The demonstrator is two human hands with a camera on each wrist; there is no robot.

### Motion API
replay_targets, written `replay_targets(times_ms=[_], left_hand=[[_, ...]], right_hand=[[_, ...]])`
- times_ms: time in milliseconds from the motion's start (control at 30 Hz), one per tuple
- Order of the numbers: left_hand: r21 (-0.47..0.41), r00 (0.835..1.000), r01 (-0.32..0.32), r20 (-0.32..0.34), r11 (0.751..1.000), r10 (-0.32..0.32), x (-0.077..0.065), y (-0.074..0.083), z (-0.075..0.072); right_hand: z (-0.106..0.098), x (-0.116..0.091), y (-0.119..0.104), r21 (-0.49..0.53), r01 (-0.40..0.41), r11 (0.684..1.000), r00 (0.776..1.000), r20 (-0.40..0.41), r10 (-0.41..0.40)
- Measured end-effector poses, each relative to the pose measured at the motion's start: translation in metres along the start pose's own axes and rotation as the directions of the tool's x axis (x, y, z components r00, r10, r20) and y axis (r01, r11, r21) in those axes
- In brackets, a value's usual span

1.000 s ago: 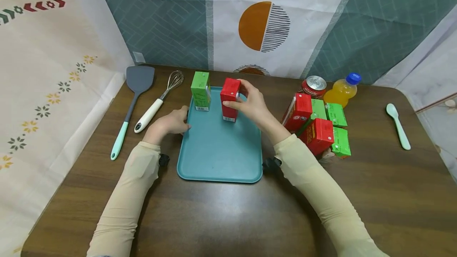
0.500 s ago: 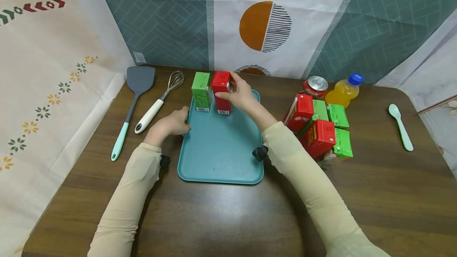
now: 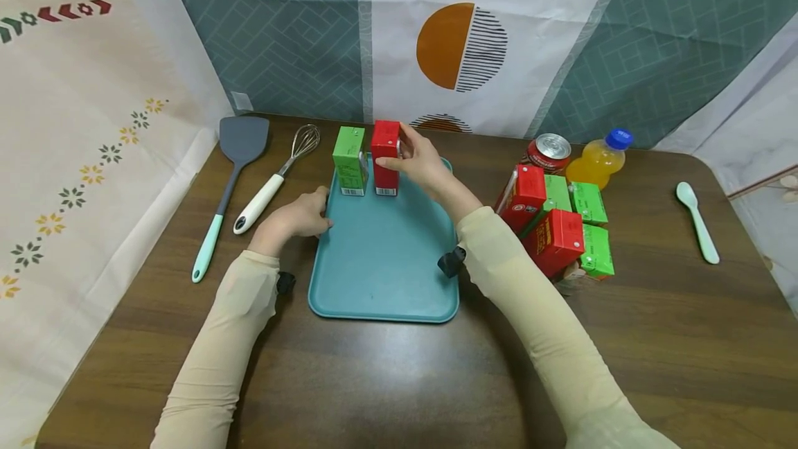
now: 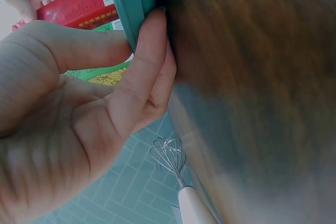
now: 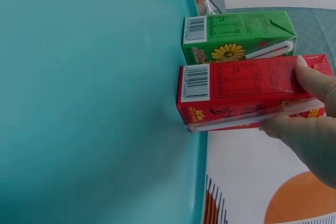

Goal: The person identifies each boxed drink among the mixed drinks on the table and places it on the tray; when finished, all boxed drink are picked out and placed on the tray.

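My right hand grips a red drink carton near its top, thumb on the front and fingers at the side. The carton stands upright at the far end of the teal tray. Just left of it a green drink carton stands in the tray's far left corner, its straw showing in the right wrist view. My left hand is at the tray's left edge; in the left wrist view its thumb and fingers pinch the tray's rim.
Left of the tray lie a whisk and a spatula. To the right cluster several cartons, including a red carton and a green carton, with a soda can and orange drink bottle behind. A spoon lies far right.
My right hand has moved the red carton left and toward the back, bringing it beside the green carton. The left hand stays at the tray's rim.
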State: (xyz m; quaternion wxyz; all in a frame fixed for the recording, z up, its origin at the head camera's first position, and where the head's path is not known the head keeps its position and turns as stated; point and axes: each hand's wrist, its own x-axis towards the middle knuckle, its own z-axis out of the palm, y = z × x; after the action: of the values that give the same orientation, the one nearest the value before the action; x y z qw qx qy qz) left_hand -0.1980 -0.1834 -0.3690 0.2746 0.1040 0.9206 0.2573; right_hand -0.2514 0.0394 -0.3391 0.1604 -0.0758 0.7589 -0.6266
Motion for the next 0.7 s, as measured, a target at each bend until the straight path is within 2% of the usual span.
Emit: replay_targets(times_ms=[133,233,333,400,467,533,700], left_hand=[[-0.005,1.0,0.001,0.0,1.0,-0.001,0.0,0.003,0.0],[-0.017,1.0,0.015,-0.002,1.0,-0.015,-0.001,0.003,0.0],[-0.023,1.0,0.027,-0.005,0.999,-0.027,-0.003,0.003,0.001],[-0.024,1.0,0.026,-0.005,0.999,-0.026,-0.003,0.003,0.002],[-0.026,1.0,0.025,-0.002,0.999,-0.025,-0.004,0.003,0.002],[-0.025,1.0,0.025,-0.001,0.999,-0.025,-0.004,0.003,0.002],[-0.007,1.0,0.017,-0.005,1.0,-0.017,-0.003,0.005,0.0]], right_hand=[[-0.002,-0.001,-0.001,-0.036,-0.011,0.999,1.0,0.002,0.011],[-0.004,-0.006,-0.005,-0.108,-0.022,0.994,1.0,-0.009,0.021],[-0.006,-0.022,-0.01,-0.239,0.015,0.971,0.999,-0.035,-0.024],[-0.008,-0.04,-0.014,-0.346,0.077,0.935,0.996,-0.021,-0.089],[-0.011,-0.063,-0.018,-0.456,0.154,0.877,0.986,0.012,-0.166],[-0.016,-0.089,-0.02,-0.524,0.233,0.82,0.971,0.072,-0.23],[-0.033,-0.148,-0.016,-0.569,0.351,0.744,0.934,0.153,-0.323]])
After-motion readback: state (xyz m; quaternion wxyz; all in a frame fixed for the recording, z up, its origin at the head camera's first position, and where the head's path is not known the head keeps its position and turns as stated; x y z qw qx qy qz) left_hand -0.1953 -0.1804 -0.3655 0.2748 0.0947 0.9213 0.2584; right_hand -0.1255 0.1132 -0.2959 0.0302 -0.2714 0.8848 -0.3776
